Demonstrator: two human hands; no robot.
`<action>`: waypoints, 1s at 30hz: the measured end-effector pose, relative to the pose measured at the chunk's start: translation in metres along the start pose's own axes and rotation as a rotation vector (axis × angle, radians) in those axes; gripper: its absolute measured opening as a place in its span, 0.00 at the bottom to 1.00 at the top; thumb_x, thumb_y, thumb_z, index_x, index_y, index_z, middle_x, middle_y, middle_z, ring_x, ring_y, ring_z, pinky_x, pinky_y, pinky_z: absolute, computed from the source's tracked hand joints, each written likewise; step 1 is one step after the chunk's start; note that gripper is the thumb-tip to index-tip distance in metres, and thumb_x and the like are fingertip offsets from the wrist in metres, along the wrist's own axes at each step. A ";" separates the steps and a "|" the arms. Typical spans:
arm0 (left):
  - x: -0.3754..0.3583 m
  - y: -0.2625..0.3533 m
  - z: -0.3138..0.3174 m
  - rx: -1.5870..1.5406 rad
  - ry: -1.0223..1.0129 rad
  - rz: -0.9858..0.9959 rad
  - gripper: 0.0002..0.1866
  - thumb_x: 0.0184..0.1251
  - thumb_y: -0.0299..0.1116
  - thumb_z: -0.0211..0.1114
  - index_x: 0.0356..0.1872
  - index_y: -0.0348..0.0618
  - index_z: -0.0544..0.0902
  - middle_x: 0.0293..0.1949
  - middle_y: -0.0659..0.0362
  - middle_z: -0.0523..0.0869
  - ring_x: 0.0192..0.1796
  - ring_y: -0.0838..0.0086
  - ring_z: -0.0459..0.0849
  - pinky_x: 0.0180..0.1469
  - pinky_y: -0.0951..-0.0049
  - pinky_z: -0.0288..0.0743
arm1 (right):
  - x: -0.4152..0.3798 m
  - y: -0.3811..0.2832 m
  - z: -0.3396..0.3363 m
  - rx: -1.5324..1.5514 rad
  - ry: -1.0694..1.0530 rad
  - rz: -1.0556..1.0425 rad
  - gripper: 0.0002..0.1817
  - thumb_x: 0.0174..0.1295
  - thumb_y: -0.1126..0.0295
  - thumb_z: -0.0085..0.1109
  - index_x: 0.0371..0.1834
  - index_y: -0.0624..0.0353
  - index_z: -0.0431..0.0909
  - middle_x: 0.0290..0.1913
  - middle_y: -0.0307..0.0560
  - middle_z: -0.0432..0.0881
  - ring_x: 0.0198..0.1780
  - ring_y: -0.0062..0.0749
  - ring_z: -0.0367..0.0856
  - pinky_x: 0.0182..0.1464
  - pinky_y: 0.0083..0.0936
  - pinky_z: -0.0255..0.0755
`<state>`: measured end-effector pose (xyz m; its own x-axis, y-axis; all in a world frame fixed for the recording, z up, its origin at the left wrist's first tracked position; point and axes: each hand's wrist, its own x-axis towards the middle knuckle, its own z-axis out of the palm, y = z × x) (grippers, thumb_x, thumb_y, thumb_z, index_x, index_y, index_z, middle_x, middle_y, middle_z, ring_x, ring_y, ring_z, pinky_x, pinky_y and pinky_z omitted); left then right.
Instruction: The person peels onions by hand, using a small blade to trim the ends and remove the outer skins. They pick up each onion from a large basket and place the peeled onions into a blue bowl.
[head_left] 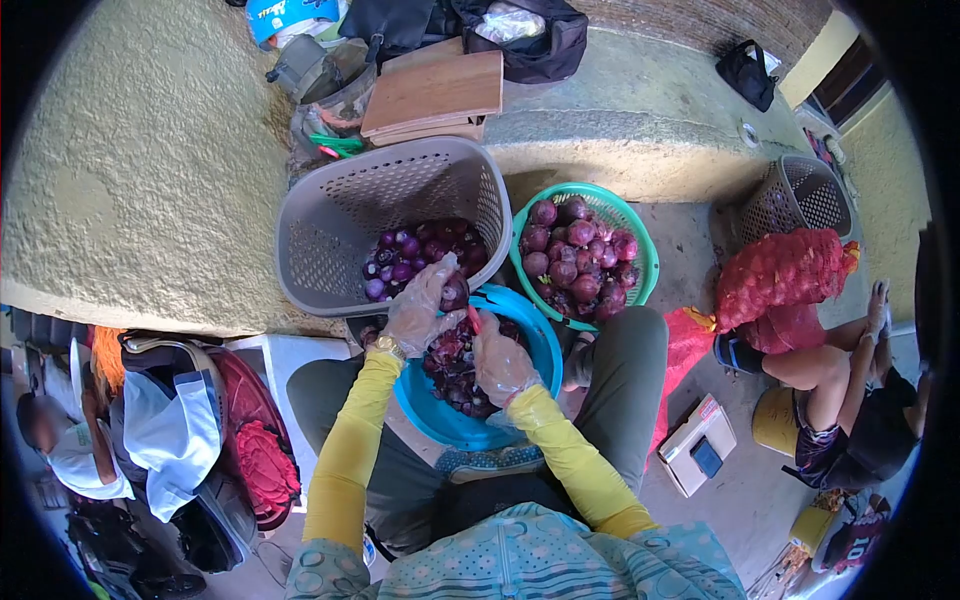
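My left hand (418, 312), in a clear plastic glove, is closed round a red onion (454, 292) above the near rim of the grey basket. My right hand (497, 362), also gloved, is closed on a small tool with a red handle (474, 320), over the blue basin (548, 362). Onion skins and pieces (462, 385) lie in the basin between my knees. Purple peeled onions (402, 262) rest at the bottom of the grey basket (335, 225). Unpeeled red onions (585, 250) fill the green basket (645, 240) to the right.
Red mesh sacks of onions (785, 280) lie at the right, near a seated person (840, 400). A phone (706, 457) rests on a box (684, 470). Wooden boards (435, 95) and black bags are on the ledge ahead. Another person (85, 450) is at the far left.
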<state>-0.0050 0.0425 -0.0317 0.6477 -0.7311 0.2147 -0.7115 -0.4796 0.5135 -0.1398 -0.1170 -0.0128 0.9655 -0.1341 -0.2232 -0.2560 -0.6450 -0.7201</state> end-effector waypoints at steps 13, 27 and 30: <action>-0.008 -0.009 0.027 -0.092 0.329 -0.071 0.34 0.71 0.49 0.65 0.70 0.40 0.69 0.69 0.44 0.78 0.72 0.38 0.73 0.76 0.48 0.63 | -0.018 -0.037 -0.003 0.087 -0.087 0.098 0.36 0.73 0.71 0.48 0.79 0.73 0.44 0.42 0.76 0.85 0.45 0.71 0.86 0.49 0.58 0.79; -0.009 0.001 0.027 -0.192 0.355 -0.111 0.31 0.70 0.48 0.66 0.66 0.39 0.73 0.67 0.41 0.80 0.70 0.37 0.76 0.72 0.49 0.69 | -0.012 -0.028 0.022 0.044 -0.039 0.119 0.39 0.72 0.73 0.48 0.81 0.71 0.39 0.38 0.74 0.85 0.41 0.70 0.86 0.45 0.58 0.78; -0.009 -0.002 0.025 -0.173 0.360 -0.083 0.31 0.70 0.50 0.65 0.66 0.38 0.72 0.66 0.41 0.80 0.69 0.38 0.76 0.72 0.50 0.70 | -0.007 -0.025 0.027 0.011 -0.062 0.102 0.41 0.70 0.74 0.50 0.81 0.73 0.38 0.37 0.74 0.85 0.40 0.70 0.87 0.44 0.58 0.78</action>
<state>-0.0169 0.0377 -0.0557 0.7766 -0.4620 0.4284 -0.6168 -0.4185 0.6667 -0.1417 -0.0793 -0.0106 0.9298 -0.1512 -0.3356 -0.3534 -0.6218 -0.6989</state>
